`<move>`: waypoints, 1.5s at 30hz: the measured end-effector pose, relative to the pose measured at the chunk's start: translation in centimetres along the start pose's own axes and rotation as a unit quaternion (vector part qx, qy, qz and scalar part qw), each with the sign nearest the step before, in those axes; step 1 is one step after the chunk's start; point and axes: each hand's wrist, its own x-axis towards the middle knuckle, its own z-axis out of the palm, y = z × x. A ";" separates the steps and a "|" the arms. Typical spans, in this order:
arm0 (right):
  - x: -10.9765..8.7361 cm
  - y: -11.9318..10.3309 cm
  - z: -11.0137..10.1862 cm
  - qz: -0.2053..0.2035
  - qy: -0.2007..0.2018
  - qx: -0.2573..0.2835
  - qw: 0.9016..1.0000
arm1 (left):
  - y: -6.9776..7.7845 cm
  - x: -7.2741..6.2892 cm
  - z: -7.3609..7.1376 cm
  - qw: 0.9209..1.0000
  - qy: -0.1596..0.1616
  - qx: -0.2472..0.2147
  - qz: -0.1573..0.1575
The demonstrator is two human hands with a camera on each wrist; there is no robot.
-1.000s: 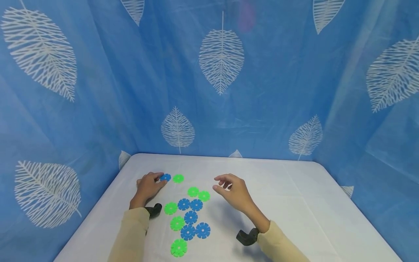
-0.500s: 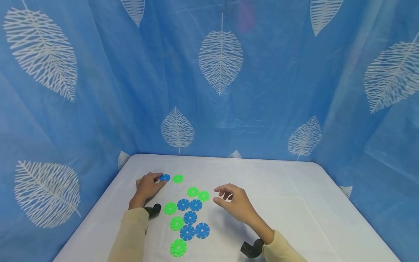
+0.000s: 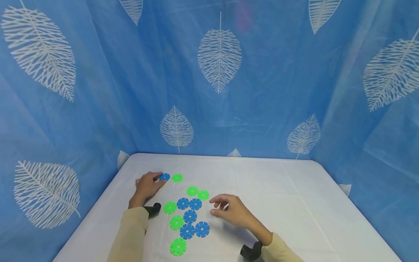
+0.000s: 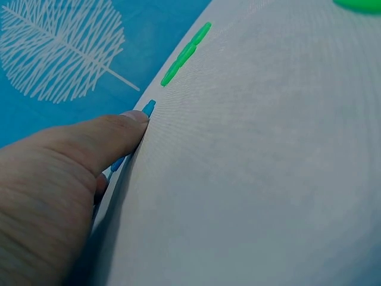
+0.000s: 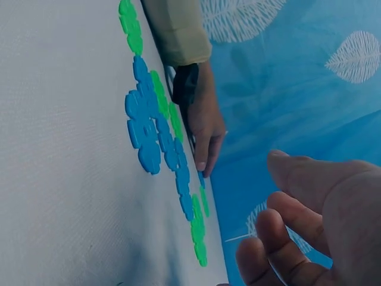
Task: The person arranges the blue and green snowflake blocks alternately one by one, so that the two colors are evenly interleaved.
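At the far left of the table, my left hand [image 3: 147,187] pinches a blue notched building disc [image 3: 165,177] by its edges with thumb and fingers, and the disc lies flat. In the left wrist view the thumb [image 4: 122,134] covers much of this blue disc [image 4: 150,108]. Just right of it lies a green notched disc [image 3: 177,178]. My right hand [image 3: 230,210] hovers over the table with fingers loosely bent and nothing between them. Closest to its fingertips are a green disc [image 3: 203,195] and a blue disc [image 3: 195,204].
Several more green and blue discs lie flat in a loose column, from a green disc [image 3: 192,191] down to a green disc [image 3: 178,247] near the front. A white cloth covers the table [image 3: 294,203]. A blue leaf-patterned curtain [image 3: 262,91] closes in the back and sides.
My right hand has come down and nearer to the front, then shifted slightly left toward the discs. My left hand has stayed at the blue disc, and the discs have not moved.
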 end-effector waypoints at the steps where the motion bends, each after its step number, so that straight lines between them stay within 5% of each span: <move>1: 0.0 0.1 0.0 0.002 -0.009 0.006 1.000 | 0.0 0.0 0.0 1.000 -0.001 0.001 0.000; 18: 0.0 1.0 1.9 -0.011 -0.081 0.033 0.996 | 0.2 0.0 -0.3 1.000 0.000 -0.006 0.006; 27: -0.2 1.4 2.2 0.005 -0.104 -0.001 0.995 | 0.2 0.2 -0.1 1.000 -0.007 -0.004 0.006; 45: -0.8 1.4 2.7 -0.029 -0.116 -0.055 0.991 | 0.3 0.0 0.0 1.000 -0.004 0.004 0.005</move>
